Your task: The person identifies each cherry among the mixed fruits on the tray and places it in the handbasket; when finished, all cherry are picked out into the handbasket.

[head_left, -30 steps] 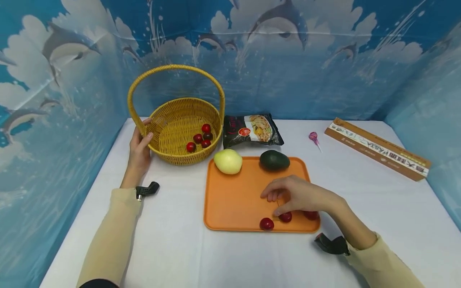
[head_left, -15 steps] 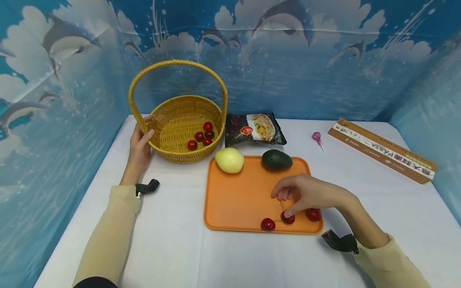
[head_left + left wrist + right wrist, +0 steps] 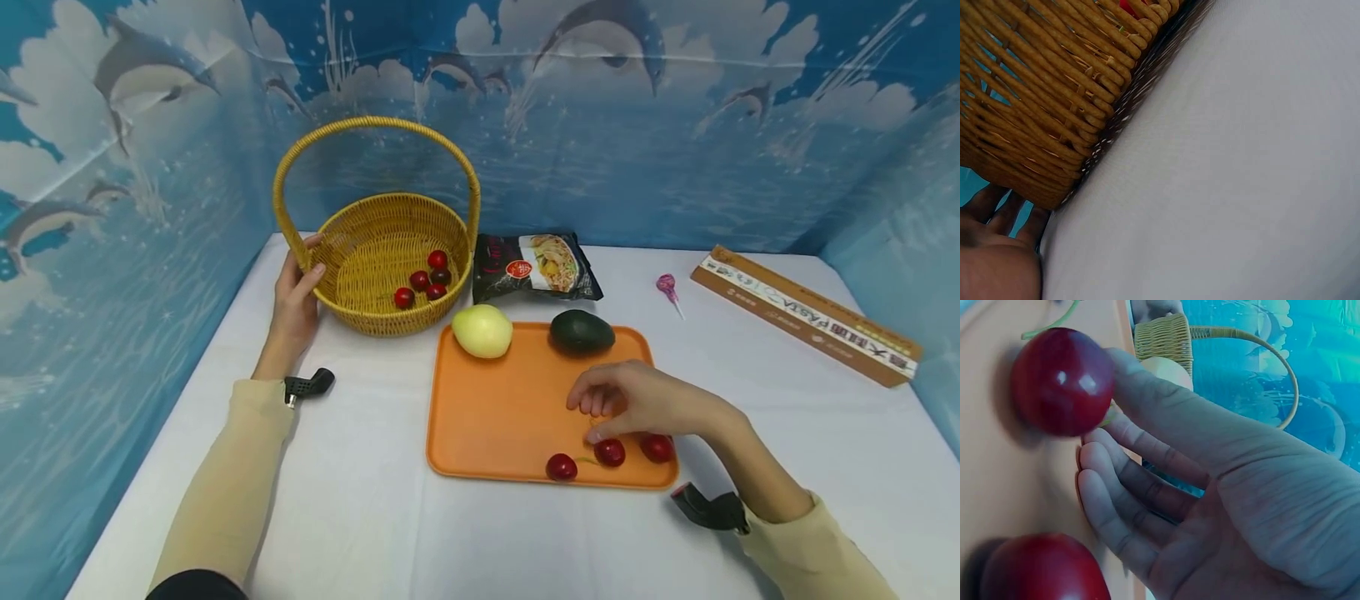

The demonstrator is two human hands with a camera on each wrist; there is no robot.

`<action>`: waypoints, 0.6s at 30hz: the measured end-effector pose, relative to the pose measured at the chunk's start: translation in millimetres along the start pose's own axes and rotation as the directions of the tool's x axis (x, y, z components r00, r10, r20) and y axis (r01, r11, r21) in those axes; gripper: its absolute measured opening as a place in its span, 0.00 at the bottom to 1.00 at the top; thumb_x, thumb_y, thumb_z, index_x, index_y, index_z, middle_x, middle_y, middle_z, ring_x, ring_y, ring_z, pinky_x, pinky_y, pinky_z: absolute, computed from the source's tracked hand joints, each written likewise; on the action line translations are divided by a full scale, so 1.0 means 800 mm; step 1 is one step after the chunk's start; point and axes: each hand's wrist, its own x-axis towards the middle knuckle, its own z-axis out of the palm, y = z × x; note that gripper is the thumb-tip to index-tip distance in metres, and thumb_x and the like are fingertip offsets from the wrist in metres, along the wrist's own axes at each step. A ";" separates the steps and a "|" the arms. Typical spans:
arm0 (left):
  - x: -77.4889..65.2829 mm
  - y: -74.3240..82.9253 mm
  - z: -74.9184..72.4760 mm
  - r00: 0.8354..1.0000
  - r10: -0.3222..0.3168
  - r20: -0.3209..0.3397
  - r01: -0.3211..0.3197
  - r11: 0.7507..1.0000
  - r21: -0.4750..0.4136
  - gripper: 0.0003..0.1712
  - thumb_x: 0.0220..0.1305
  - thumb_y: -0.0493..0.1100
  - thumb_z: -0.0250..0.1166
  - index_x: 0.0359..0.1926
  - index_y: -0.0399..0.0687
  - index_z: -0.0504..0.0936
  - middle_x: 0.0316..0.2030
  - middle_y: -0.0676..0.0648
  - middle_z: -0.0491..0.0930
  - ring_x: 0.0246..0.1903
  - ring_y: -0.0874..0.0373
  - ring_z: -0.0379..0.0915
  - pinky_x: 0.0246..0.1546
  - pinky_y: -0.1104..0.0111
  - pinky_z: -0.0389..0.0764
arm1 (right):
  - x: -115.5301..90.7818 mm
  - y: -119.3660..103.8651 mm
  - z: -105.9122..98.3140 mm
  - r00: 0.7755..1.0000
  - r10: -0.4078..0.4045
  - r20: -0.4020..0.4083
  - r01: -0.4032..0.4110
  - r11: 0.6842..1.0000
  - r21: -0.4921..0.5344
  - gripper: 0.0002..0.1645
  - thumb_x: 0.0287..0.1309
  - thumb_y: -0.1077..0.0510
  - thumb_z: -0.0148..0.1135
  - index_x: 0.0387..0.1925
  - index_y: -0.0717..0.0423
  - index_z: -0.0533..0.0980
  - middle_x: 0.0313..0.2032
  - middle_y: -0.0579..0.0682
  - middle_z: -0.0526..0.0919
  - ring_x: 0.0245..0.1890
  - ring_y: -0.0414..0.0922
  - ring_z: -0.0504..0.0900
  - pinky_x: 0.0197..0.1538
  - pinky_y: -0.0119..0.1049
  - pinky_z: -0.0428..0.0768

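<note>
- The person's right hand [image 3: 630, 398] hangs over the near right part of the orange tray [image 3: 495, 433], fingers half curled, with a gap between thumb and forefinger; the thumb tip is right by the middle cherry [image 3: 610, 452], and I cannot tell whether it touches it or has hold of its stem.
- The left hand [image 3: 296, 312] grips the yellow wicker basket [image 3: 367, 312] by its left side, at the foot of the handle, thumb over the rim.
- The middle cherry sits by the tray's near edge, right of centre; the left cherry [image 3: 562, 467] lies beside it, against that edge, and the right cherry [image 3: 657, 448] is near the near right corner, partly behind the right hand.
- A yellow-green fruit [image 3: 483, 332] covers the tray's far left corner; a dark green fruit [image 3: 582, 332] lies along the far edge.
- The basket is near the table's far left corner, with five cherries [image 3: 419, 281] gathered at its right side.
- Toward the table's far edge are a black noodle packet [image 3: 536, 267], a lollipop [image 3: 667, 287] and, slanting by the far right corner, a pasta box [image 3: 806, 315].
- Behind hangs a blue dolphin backdrop [image 3: 555, 167].
</note>
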 end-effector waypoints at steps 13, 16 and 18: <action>0.001 0.003 0.004 1.000 0.011 -0.010 -0.011 1.000 -0.012 0.28 0.75 0.34 0.57 0.74 0.44 0.70 0.73 0.39 0.64 0.72 0.44 0.59 0.69 0.63 0.63 | -0.012 0.001 -0.018 0.999 0.025 0.030 -0.026 1.000 0.018 0.28 0.54 0.46 0.82 0.55 0.46 0.83 0.49 0.44 0.87 0.47 0.47 0.84 0.53 0.37 0.84; 0.001 0.001 0.004 1.000 0.006 -0.007 -0.006 1.000 -0.003 0.29 0.75 0.33 0.56 0.74 0.44 0.70 0.73 0.39 0.64 0.72 0.44 0.59 0.69 0.63 0.64 | -0.018 0.004 -0.020 0.997 0.007 0.071 -0.010 0.999 0.043 0.30 0.53 0.48 0.83 0.57 0.46 0.82 0.53 0.45 0.85 0.50 0.48 0.81 0.55 0.38 0.83; 0.000 0.000 0.004 1.000 -0.001 -0.008 0.001 1.000 0.000 0.29 0.76 0.33 0.56 0.75 0.45 0.70 0.73 0.39 0.64 0.72 0.44 0.59 0.69 0.63 0.64 | -0.021 0.003 -0.017 0.993 -0.003 0.114 -0.004 0.998 0.058 0.33 0.53 0.48 0.83 0.59 0.47 0.80 0.54 0.46 0.82 0.50 0.49 0.79 0.54 0.38 0.82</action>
